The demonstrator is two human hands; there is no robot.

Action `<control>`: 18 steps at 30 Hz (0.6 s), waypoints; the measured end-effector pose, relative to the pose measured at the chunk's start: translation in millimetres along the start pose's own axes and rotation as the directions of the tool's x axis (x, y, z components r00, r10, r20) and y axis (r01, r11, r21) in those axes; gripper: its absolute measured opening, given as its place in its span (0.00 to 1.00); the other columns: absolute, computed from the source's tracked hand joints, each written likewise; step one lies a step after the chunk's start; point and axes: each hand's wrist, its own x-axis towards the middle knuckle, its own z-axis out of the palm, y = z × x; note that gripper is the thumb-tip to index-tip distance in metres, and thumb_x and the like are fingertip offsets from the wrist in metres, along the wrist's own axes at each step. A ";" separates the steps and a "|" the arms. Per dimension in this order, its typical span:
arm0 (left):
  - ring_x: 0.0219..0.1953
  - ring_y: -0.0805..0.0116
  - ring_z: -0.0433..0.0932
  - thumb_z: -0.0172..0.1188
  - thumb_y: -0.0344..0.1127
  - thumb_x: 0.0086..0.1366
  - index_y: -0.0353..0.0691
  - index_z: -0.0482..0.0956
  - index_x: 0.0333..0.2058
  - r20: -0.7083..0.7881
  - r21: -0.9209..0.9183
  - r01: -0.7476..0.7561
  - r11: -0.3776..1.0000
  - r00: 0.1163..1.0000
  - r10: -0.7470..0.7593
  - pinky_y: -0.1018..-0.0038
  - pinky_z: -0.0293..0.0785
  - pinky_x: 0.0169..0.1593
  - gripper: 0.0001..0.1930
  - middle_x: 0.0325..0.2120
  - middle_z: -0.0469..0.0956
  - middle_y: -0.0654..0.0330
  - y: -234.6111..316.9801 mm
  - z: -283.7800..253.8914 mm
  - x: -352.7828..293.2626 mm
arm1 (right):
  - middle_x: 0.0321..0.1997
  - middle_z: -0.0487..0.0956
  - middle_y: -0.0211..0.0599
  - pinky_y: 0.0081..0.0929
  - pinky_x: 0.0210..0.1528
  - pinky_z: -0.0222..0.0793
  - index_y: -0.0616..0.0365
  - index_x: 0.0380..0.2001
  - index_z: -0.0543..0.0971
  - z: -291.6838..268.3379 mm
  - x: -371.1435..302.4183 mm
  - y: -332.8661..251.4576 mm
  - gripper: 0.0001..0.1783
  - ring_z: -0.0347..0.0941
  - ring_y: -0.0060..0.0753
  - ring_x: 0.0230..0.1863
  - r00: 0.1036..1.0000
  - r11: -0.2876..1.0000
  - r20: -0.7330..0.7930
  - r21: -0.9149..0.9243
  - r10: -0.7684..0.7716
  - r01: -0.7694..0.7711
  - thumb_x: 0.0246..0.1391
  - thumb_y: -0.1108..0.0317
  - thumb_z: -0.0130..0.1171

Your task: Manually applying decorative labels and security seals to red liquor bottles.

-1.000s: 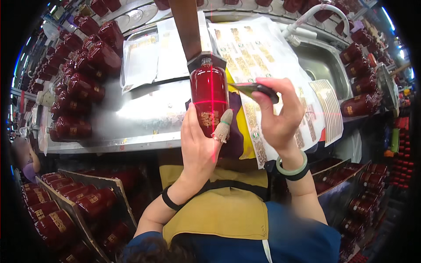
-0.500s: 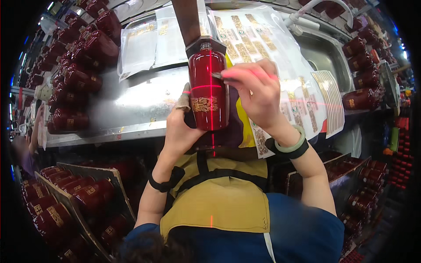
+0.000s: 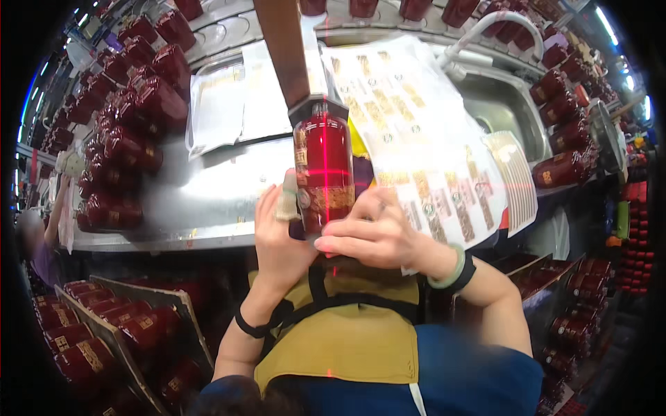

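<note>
Bright steel counter (image 3: 173, 218) spreads leftward behind my glossy deep-red glass bottle (image 3: 319, 156). It has turned: a gold strip (image 3: 301, 149) now shows along its left edge, so another side faces me. My left hand (image 3: 279, 249) cradles its lower left; my right hand (image 3: 378, 239) has dropped to its base, fingers bunched, contents unclear.

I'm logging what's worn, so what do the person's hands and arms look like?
The left hand has a pale cloth cover on one digit and a black band at the wrist. The right hand has a pale green bangle and a black wristband. The sleeves are short and blue.
</note>
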 end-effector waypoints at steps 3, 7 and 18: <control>0.56 0.48 0.77 0.80 0.34 0.47 0.30 0.63 0.68 -0.056 -0.119 0.105 0.987 0.992 -0.112 0.61 0.70 0.62 0.50 0.56 0.76 0.46 2.2 7.5 -7.6 | 0.36 0.85 0.23 0.31 0.40 0.66 0.49 0.37 0.85 0.3 4.9 17.7 0.11 0.76 0.29 0.34 0.959 0.970 -0.158 -0.029 0.235 -0.242 0.47 0.71 0.71; 0.55 0.52 0.78 0.82 0.37 0.45 0.31 0.66 0.66 0.113 -0.242 0.211 0.947 0.976 -0.188 0.62 0.72 0.60 0.50 0.53 0.79 0.47 -20.4 10.5 1.4 | 0.39 0.86 0.24 0.27 0.41 0.68 0.48 0.34 0.86 0.8 -6.1 22.6 0.10 0.78 0.29 0.35 0.971 0.967 -0.162 -0.157 0.174 -0.200 0.48 0.74 0.66; 0.53 0.61 0.81 0.83 0.33 0.44 0.29 0.66 0.67 0.139 0.039 -0.018 0.999 0.990 0.012 0.68 0.74 0.59 0.51 0.54 0.81 0.46 -8.5 -7.3 6.0 | 0.40 0.86 0.21 0.26 0.43 0.68 0.48 0.36 0.87 3.7 -11.1 2.2 0.13 0.75 0.24 0.36 0.999 0.999 -0.029 -0.036 -0.021 0.020 0.45 0.72 0.65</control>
